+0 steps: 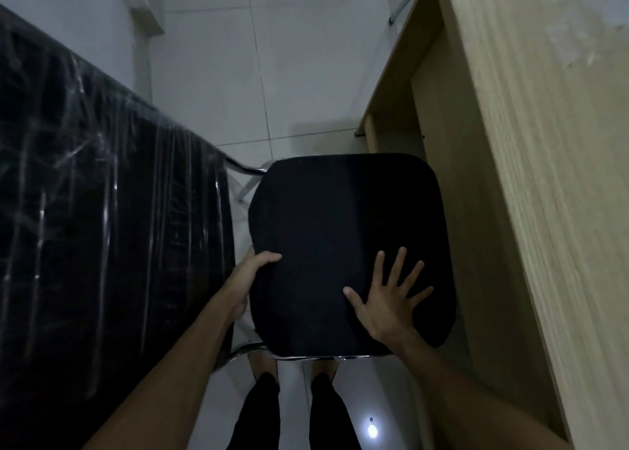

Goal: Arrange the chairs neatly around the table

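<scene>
A chair with a black padded seat [340, 231] and chrome frame [243, 349] stands below me, its right side partly under the light wooden table [544, 177]. Its black backrest [102, 228], wrapped in shiny plastic, rises on the left. My left hand [248, 279] grips the seat's left edge, thumb on top and fingers underneath. On the near right part of the seat my right hand [388, 300] lies flat with fingers spread, holding nothing.
White tiled floor [238, 75] stretches ahead. The table's wooden side panel [401, 85] reaches the floor just beyond the seat. A metal leg [405, 0] of another piece of furniture shows at the top. My feet [296, 381] stand right behind the chair.
</scene>
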